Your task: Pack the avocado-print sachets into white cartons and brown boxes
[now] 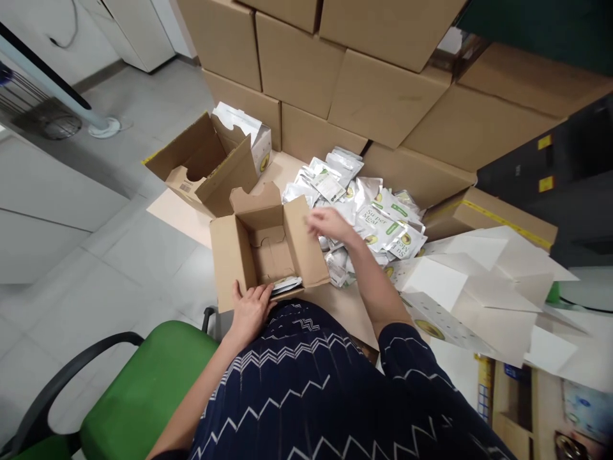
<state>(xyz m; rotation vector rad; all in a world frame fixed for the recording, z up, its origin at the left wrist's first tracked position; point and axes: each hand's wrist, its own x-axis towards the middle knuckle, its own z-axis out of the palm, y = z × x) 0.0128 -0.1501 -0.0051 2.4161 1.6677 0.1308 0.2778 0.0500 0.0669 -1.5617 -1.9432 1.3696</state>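
In front of me stands an open cardboard box [271,255] with its flaps folded out. A few flat packets [287,285] stand against its near wall. My left hand [251,312] is closed over the near left edge of this box, beside the packets. Above the right flap is my right hand [331,225], its fingers loosely bent and slightly blurred; I see nothing between them. Whether it touches the flap is unclear. A heap of silvery-white pouches [378,220], printed with green labels and avocados, lies just beyond and right of that hand.
Another open carton [215,166] stands at the far left, beside a white printed box [256,137]. Stacked cartons [299,70] form a wall behind. Unfolded white boxes [472,287] are piled at the right. A green chair [148,390] stands to my left.
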